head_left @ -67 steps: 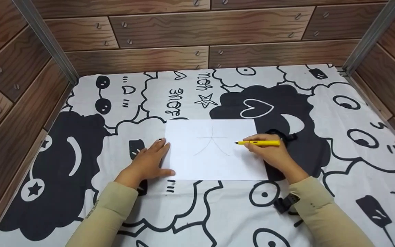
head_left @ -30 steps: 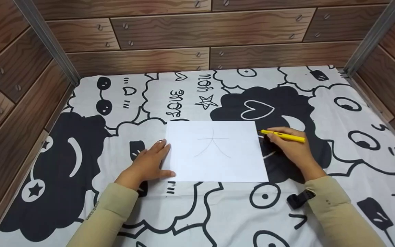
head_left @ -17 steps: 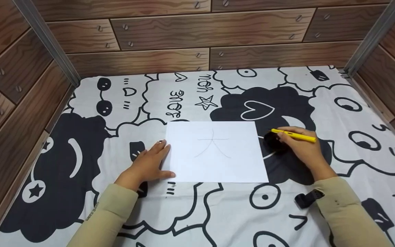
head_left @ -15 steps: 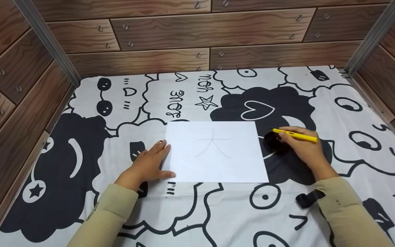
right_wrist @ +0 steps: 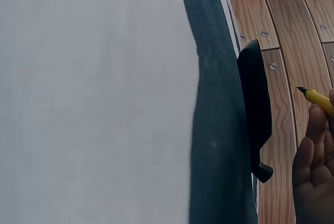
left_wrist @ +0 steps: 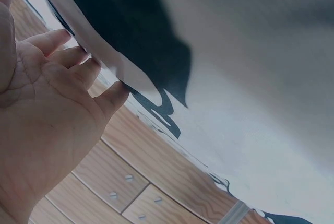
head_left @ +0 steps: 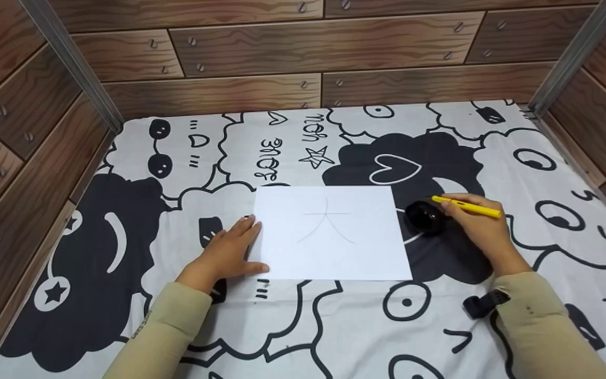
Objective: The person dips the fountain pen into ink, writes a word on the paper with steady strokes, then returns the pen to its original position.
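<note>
A white sheet of paper (head_left: 371,258) lies on the patterned cloth, bearing thin grey strokes: a crossed upright line and two curves spreading downward. My left hand (head_left: 226,250) rests at its left edge with fingers spread, thumb on the lower left corner. Off the sheet's right side, my right hand (head_left: 479,226) pinches a yellow fountain pen (head_left: 468,206), nib pointing left. Below the nib stands a shiny black rounded dish-like object (head_left: 423,217), partly behind the fingers. The right wrist view shows the pen's dark nib (right_wrist: 302,90) raised and apart from that object, which has a short stub.
The black-and-white cartoon cloth (head_left: 292,326) covers the surface. Wood-plank-print walls (head_left: 324,47) enclose the back and sides, with metal posts at the corners. A black strap with a small device (head_left: 484,303) sits at the right cuff.
My right hand has carried the pen from above the paper rightward past its edge, uncovering the black dish-like object. My left hand and the strokes look the same.
</note>
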Motion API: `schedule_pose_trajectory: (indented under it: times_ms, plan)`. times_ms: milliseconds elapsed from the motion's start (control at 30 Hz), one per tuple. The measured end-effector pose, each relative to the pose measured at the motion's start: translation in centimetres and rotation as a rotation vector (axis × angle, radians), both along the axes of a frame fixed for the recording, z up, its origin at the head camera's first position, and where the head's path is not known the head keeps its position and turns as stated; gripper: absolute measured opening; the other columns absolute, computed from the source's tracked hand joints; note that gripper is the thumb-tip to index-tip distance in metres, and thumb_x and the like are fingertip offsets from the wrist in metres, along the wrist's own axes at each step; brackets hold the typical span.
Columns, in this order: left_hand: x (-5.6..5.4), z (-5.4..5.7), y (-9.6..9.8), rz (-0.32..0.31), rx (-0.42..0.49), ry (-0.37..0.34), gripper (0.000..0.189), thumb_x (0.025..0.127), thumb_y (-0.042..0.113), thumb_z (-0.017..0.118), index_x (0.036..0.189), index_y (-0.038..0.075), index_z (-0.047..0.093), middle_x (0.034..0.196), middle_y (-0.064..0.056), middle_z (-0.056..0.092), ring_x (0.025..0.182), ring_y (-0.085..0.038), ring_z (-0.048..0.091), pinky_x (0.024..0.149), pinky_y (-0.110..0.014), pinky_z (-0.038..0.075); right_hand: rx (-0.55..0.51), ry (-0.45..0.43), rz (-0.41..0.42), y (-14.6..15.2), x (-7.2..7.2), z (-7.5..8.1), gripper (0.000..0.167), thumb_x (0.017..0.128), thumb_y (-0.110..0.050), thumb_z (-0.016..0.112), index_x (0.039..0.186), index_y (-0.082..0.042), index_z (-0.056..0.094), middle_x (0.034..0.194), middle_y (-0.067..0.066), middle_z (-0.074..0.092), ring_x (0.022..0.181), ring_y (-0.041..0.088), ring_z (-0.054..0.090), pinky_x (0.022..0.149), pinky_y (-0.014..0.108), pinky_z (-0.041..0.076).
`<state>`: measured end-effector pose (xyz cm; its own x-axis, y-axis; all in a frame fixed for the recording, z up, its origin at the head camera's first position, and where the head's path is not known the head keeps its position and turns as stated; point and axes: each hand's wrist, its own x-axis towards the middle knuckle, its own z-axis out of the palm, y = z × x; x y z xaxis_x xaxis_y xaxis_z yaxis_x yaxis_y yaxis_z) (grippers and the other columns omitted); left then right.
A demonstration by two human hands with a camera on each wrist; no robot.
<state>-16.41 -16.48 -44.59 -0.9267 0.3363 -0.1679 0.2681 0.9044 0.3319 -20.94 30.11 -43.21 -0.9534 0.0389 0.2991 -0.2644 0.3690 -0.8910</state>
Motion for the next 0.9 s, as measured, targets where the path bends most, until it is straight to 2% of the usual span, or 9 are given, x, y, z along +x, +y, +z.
schedule_pose_trajectory:
  times_ms: [200, 367, 633, 900]
  plan:
    - [-0.1, 0.0, 0.0, 0.001, -0.003, -0.003, 0.094, 0.078, 0.052, 0.072, 0.149, 0.006, 0.031, 0.156, -0.012, 0.022, 0.143, -0.028, 0.015, 0.109, -0.057, 0.017, 0.048, -0.003, -0.036, 0.9, -0.3, -0.6, 0.029, 0.087, -0.014, 0.071, 0.109, 0.005, 0.069, 0.090, -0.005, 0.071, 0.075, 0.005, 0.065, 0.068, 0.013, 0.050]
    - [-0.1, -0.1, 0.0, -0.001, -0.006, -0.006, 0.094, 0.078, 0.052, 0.072, 0.149, 0.006, 0.031, 0.156, -0.012, 0.021, 0.143, -0.028, 0.015, 0.110, -0.057, 0.017, 0.019, 0.012, -0.059, 1.2, -0.3, -0.7, 0.028, 0.086, -0.010, 0.071, 0.109, 0.006, 0.068, 0.093, -0.007, 0.070, 0.075, 0.003, 0.065, 0.068, 0.013, 0.050]
    - [-0.1, -0.1, 0.0, -0.001, -0.003, -0.014, 0.093, 0.079, 0.052, 0.072, 0.149, 0.006, 0.031, 0.156, -0.012, 0.021, 0.143, -0.028, 0.014, 0.109, -0.057, 0.018, -0.034, 0.027, -0.050, 0.4, 0.7, 1.1, 0.025, 0.087, 0.001, 0.066, 0.106, 0.016, 0.061, 0.082, -0.003, 0.067, 0.066, 0.006, 0.062, 0.061, 0.013, 0.050]
    - [-0.1, 0.0, 0.0, -0.002, -0.001, -0.023, 0.093, 0.079, 0.053, 0.071, 0.149, 0.007, 0.030, 0.156, -0.012, 0.020, 0.143, -0.029, 0.014, 0.110, -0.057, 0.017, 0.020, 0.010, 0.042, 0.4, 0.9, 1.7, 0.022, 0.095, -0.004, 0.057, 0.104, 0.016, 0.057, 0.081, 0.014, 0.062, 0.066, 0.009, 0.061, 0.061, 0.017, 0.052]
